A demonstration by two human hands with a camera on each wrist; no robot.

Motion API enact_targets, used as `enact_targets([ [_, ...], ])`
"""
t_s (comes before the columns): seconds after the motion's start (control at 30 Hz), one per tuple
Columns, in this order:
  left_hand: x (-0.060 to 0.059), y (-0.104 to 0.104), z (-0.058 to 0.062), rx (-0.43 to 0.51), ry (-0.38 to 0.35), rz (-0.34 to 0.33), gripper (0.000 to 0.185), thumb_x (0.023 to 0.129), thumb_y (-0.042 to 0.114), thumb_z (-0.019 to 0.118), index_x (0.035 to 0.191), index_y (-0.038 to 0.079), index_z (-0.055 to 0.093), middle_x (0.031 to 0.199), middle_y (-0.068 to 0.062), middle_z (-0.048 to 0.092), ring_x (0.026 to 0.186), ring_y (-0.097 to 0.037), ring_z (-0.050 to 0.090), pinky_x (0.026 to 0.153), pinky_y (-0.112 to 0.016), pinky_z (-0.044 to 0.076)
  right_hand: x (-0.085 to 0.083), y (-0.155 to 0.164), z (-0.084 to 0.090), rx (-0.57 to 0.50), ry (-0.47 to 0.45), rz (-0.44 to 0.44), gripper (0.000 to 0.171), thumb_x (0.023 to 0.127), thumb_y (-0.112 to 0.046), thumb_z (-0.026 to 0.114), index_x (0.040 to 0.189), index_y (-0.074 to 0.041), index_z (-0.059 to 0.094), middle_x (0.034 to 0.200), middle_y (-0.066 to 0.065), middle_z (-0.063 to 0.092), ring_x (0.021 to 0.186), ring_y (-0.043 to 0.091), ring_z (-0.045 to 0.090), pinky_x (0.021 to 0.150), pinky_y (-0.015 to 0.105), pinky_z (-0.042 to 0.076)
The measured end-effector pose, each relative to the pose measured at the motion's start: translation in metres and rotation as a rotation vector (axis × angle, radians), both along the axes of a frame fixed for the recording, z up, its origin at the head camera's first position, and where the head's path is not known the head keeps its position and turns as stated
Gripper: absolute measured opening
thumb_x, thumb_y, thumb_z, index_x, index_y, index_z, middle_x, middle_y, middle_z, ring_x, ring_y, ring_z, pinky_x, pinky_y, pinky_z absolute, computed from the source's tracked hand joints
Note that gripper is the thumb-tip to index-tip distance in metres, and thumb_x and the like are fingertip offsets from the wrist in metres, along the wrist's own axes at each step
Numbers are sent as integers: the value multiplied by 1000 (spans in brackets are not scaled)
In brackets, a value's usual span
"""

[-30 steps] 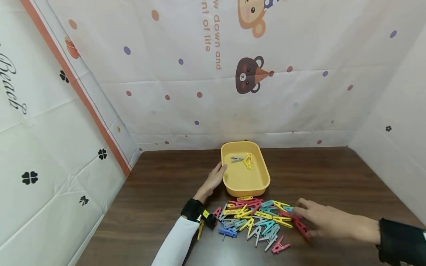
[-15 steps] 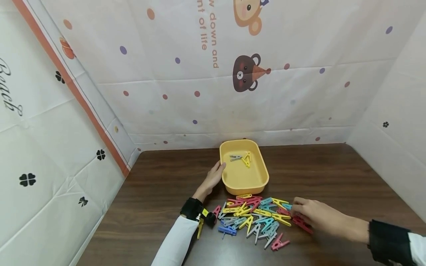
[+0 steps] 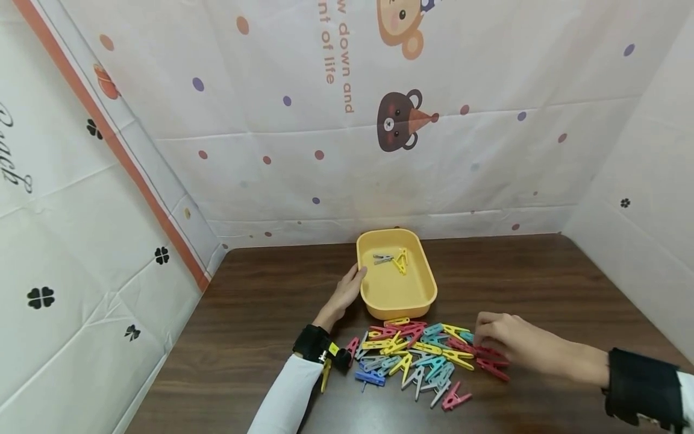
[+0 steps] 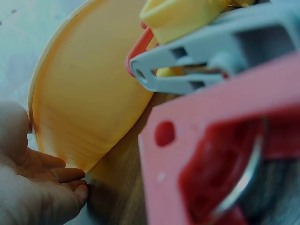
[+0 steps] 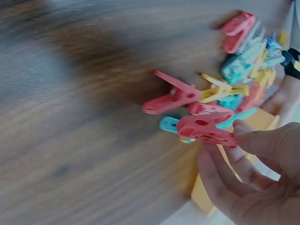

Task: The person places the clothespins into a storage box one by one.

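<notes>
Now right hand pinches a red clothespin, fingers curled.

**A:** Report left arm position.

**B:** The left forearm, in a white sleeve with a black wrist strap, extends forward and slightly right. The left hand is at the end of it, fingers straight and together, thumb side up. The left wrist view shows the fingertips lying relaxed, not curled.

**A:** Right arm?

**B:** It enters from the right edge, in a dark cuff, forearm nearly level and pointing left. The right hand is palm down with knuckles raised. The right wrist view shows its fingers bent, the tips drawn together in a pinch.
</notes>
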State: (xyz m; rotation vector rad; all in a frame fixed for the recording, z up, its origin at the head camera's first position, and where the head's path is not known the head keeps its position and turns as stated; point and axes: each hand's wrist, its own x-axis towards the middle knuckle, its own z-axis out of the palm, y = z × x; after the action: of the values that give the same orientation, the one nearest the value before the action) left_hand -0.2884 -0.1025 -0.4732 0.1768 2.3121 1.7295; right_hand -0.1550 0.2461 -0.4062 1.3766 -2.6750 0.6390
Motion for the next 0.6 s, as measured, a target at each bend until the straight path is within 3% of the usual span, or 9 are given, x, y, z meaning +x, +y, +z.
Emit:
enact_targets([
  [0.13, 1, 1, -1, -1, -3, -8, 63, 110, 48, 35, 165, 20, 21, 166, -14, 33, 155, -36, 27, 122, -62, 24, -4, -5, 13, -19, -34, -6, 25, 86, 10, 72, 93, -14, 74, 90, -6, 64, 79, -4, 61, 60, 16, 52],
  [0.27, 1, 1, -1, -2, -7, -10, 65, 110, 50, 35, 165, 20, 21, 166, -14, 34, 155, -36, 28, 122, -62, 24, -24, -21, 37, -21, 35, -37, 23, 84, 10, 74, 95, -11, 75, 91, -3, 67, 78, -1, 62, 62, 16, 54],
  [0.4, 2, 0, 1, -4, -7, 1, 66, 109, 52, 36, 165, 20, 22, 166, -14, 34, 154, -36, 28, 122, -61, 25, -63, -55, 68, -25, 141, -121, 21, 83, 11, 75, 97, -4, 76, 86, 1, 68, 73, 5, 60, 61, 20, 53],
  [0.6, 1, -4, 2, -18, -8, 4, 65, 110, 51, 35, 165, 20, 21, 167, -14, 32, 155, -36, 27, 122, -61, 25, -137, -123, 107, -14, 142, -215, 17, 92, 11, 62, 88, 2, 75, 67, 5, 63, 58, 10, 52, 56, 26, 45],
])
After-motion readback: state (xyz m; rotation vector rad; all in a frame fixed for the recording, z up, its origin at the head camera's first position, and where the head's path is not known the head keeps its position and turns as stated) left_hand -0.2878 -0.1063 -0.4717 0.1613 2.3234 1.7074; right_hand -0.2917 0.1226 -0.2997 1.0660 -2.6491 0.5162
